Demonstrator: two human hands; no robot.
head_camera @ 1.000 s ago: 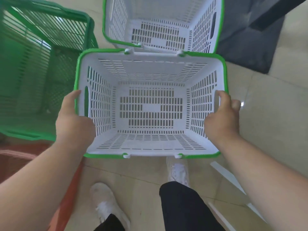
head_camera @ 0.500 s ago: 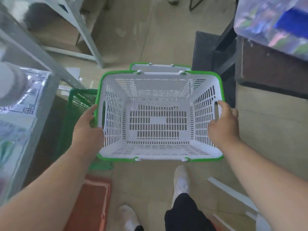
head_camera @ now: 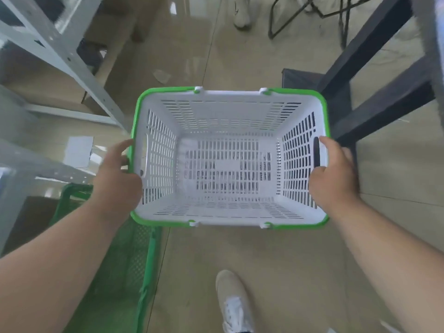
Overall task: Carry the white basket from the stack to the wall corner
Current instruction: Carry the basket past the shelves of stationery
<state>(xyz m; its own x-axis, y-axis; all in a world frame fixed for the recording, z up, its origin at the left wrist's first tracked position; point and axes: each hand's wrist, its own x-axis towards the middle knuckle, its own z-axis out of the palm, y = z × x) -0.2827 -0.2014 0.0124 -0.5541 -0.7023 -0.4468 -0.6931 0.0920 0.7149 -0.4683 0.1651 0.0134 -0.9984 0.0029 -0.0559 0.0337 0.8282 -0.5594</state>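
Observation:
The white basket (head_camera: 228, 116), slotted plastic with a green rim, hangs level in the air in front of me above the tiled floor, empty inside. My left hand (head_camera: 117, 179) grips its left side at the handle slot, thumb on the rim. My right hand (head_camera: 332, 174) grips the right side, thumb hooked at the dark handle slot. The other white baskets of the stack are out of sight.
A green basket (head_camera: 120, 272) stands on the floor at lower left under my left arm. A grey metal shelf frame (head_camera: 72, 61) runs along the left. A dark table frame (head_camera: 384, 92) stands at right. Another person's shoe (head_camera: 242, 13) is far ahead. My own shoe (head_camera: 234, 301) is below.
The basket has been lifted away from the stack and carried forward; the second white basket has dropped out of view, and the green basket now sits lower left. Both hands keep their grip.

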